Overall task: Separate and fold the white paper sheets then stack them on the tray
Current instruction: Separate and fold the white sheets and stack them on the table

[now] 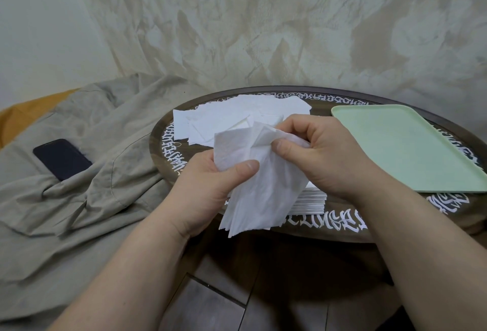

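Both hands hold a soft white paper sheet [261, 185] above the near edge of the round table. My left hand [210, 188] grips its left side, thumb on top. My right hand [319, 151] pinches its upper right corner between thumb and fingers, where the layers spread apart. Under my right wrist a neat pile of white sheets [309, 200] lies on the table, partly hidden. Loose white sheets [237, 117] are spread across the far side of the table. The pale green tray [411, 146] sits on the right with nothing on it.
The dark round table [168, 146] has white lettering round its rim. A grey cloth [79, 172] covers the surface to the left, with a dark phone [62, 159] lying on it. A patterned curtain hangs behind. Dark floor tiles show below the table.
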The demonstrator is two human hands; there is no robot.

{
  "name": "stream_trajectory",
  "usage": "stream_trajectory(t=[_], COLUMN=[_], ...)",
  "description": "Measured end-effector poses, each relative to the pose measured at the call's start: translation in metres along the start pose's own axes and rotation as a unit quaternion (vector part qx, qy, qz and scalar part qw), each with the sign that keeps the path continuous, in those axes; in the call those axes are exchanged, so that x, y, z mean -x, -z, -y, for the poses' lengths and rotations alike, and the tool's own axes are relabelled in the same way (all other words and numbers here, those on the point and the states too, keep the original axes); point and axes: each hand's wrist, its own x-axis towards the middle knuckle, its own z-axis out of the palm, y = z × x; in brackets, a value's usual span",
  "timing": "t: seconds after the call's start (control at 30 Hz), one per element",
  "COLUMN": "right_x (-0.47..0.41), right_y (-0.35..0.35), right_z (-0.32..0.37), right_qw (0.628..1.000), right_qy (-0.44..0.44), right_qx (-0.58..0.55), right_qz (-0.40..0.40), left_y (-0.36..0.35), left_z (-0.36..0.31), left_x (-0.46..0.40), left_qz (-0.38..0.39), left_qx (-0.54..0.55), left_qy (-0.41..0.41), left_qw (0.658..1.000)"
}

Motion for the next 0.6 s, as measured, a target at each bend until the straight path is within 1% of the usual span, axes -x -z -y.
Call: stream_trajectory(t=[0.17,0.27,0.33,0.47,0.6], right_x=[0.0006,-0.0007,-0.0012,-0.0008,-0.0014], right_y=[-0.0044,-0.0051,-0.0032,-0.0015,0.0007], right_z=[0.001,0.0002,-0.0005,-0.0017,-0.0025], right_qw=[0.999,0.993,0.992,0.997,0.999], right_qy=[0.005,0.036,0.032,0.01,-0.005], right_qx=[0.017,0.091,0.108,0.075,0.044], right_qz=[-0.029,-0.058,-0.054,-0.022,-0.002], left_y=[-0.0014,-0.0004,-0.0002,-0.0009,-0.0041], left_z=[0.0031,0.0019,0.0008,-0.0013,-0.0062], left_x=[-0.0015,-0.0015,-0.0003,0.0001,-0.0007], left_qz=[-0.03,-0.053,-0.048,-0.056,-0.075], left_qx=[-0.018,-0.055,-0.073,-0.074,-0.011], left_qy=[-0.023,-0.028,-0.033,-0.035,-0.016], left_qw=[0.999,0.997,0.996,0.995,0.997])
